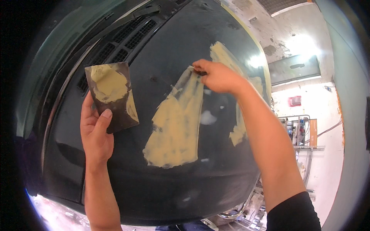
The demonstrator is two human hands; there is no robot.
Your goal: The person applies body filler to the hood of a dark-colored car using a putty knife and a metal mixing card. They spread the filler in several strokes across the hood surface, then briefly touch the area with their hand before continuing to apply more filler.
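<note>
My left hand (pixel 96 131) holds up a dark rectangular plate (pixel 119 115) with a lump of yellow paste (pixel 110 82) on it, my thumb over its lower part. My right hand (pixel 216 77) pinches a thin dark spreader (pixel 197 72), partly hidden by my fingers, at the top end of a broad patch of pale yellow paste (pixel 173 134) on a dark car hood (pixel 162 184). A second, streaky yellow patch (pixel 221 52) lies to the right, partly behind my right arm.
Vent slots (pixel 140 36) and a wiper arm (pixel 131 19) run along the hood's upper left, beside the windshield (pixel 50 61). Right of the car are a pale floor (pixel 323 173), a metal cart with items (pixel 298 131) and a red object (pixel 295 101).
</note>
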